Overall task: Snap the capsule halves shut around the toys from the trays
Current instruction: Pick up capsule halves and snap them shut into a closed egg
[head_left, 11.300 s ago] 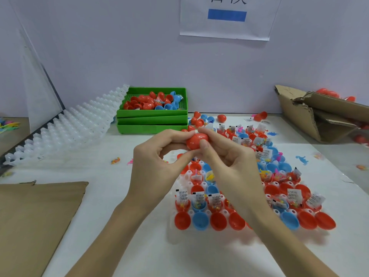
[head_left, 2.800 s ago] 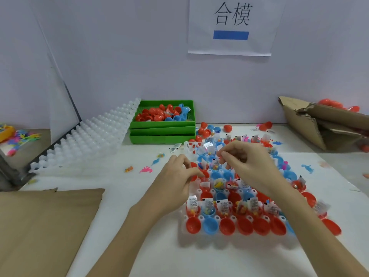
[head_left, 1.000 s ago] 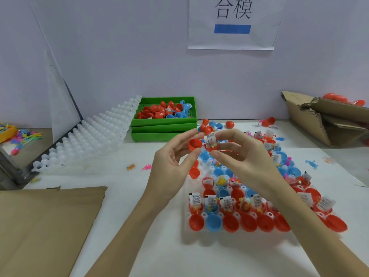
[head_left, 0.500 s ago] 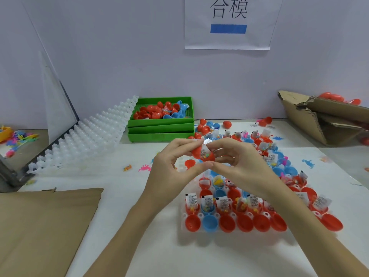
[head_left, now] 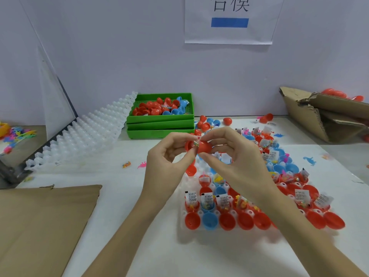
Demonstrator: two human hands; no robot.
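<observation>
- Nearest you, a sheet of brown cardboard (head_left: 42,222) lies flat on the white table (head_left: 123,232) at your left.
- At your right, the white capsule tray (head_left: 232,211) shows a front row of eight open halves, seven red and one blue; behind them sit halves loaded with bagged toys and paper slips, too crowded to count.
- Above the tray, your left hand (head_left: 169,162) pinches one red capsule half (head_left: 188,145) between thumb and fingertips, the other fingers loosely curled.
- Your right hand (head_left: 235,156) grips the other red half (head_left: 204,147), thumb below and fingers over it.
- The two halves meet at a slight angle, with the bagged toy (head_left: 196,144) and a corner of its slip showing in the seam, so I judge you are mid-closing, not yet snapped.
- Next, tuck the bag and slip fully inside, line up the rims squarely and press until they lock; a trapped slip would likely hold the seam open.
- Beyond, two small loose toys (head_left: 135,164) lie on the table.
- Farther left, a stack of empty white trays (head_left: 79,134) leans up.
- At the back stand three stacked green bins (head_left: 159,124), the top one holding red and blue halves.
- Far right, a torn cardboard box (head_left: 323,114).
</observation>
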